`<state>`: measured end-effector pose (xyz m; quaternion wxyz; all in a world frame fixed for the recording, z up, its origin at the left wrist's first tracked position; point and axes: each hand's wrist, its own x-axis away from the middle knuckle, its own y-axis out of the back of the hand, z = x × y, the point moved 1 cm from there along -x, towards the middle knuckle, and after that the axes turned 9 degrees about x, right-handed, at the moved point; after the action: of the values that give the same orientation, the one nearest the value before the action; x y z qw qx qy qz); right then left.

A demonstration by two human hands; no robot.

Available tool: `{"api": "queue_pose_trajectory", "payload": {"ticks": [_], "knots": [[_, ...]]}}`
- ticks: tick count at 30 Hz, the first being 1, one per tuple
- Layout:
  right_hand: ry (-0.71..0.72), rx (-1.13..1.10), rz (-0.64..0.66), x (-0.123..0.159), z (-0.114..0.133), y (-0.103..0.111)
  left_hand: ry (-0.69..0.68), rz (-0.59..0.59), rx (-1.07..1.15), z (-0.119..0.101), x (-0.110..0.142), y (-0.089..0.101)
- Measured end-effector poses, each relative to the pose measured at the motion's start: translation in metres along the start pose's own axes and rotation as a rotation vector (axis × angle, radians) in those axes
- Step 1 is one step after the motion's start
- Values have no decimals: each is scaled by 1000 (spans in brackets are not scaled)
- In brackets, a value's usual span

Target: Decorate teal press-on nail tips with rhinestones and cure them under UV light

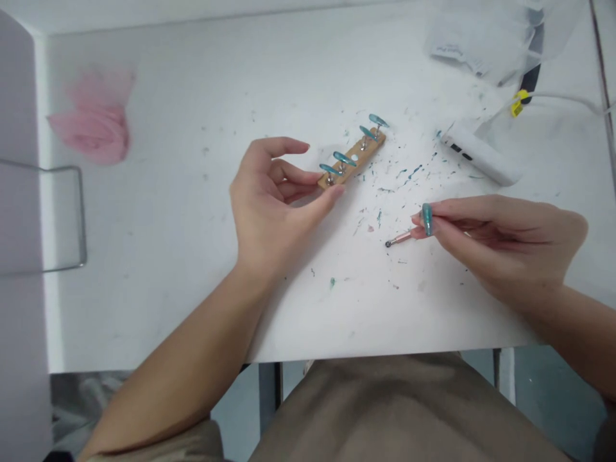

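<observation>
a small wooden bar (352,160) is seen near the middle of the white table (192,256), lying slanted, with its far end pointing toward the back right corner. four little metal pegs stand on it, and a shiny blue-green fake nail (344,158) sits on top of each peg. one round spot on the bar is left bare.

the near end of the bar is touched by the left hand (269,199). the thumb tip is pressed against that end, and the other fingers are curled loosely above it, so the hand is half open.

a thin pink tool (402,239) with a small dark ball at its tip is pinched in the right hand (500,240), nearer the front edge on the right side. one more blue-green nail (427,219) is held against the fingertips together with the tool. the fingers are closed tight around both.

many small blue-green specks (409,173) are spread on the table between the bar and the right hand. a white box (476,154) is laid toward the back right, and a pink cloth (94,122) is laid near the back left corner.
</observation>
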<state>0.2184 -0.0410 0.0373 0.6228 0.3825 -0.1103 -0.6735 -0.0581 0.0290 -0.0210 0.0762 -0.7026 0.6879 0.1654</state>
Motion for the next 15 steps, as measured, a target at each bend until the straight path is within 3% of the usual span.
{"api": "queue_pose_trajectory", "payload": {"ticks": [3, 8, 11, 15], "knots": [[67, 92, 8, 1, 0, 1, -66, 5, -134, 6, -1, 1], [38, 96, 51, 1, 2, 2, -100, -2, -236, 17, -8, 5], [49, 83, 14, 4, 0, 3, -140, 1, -294, 4, -11, 5], [-13, 61, 42, 7, 0, 5, 20, 8, -190, -17, -4, 4]]}}
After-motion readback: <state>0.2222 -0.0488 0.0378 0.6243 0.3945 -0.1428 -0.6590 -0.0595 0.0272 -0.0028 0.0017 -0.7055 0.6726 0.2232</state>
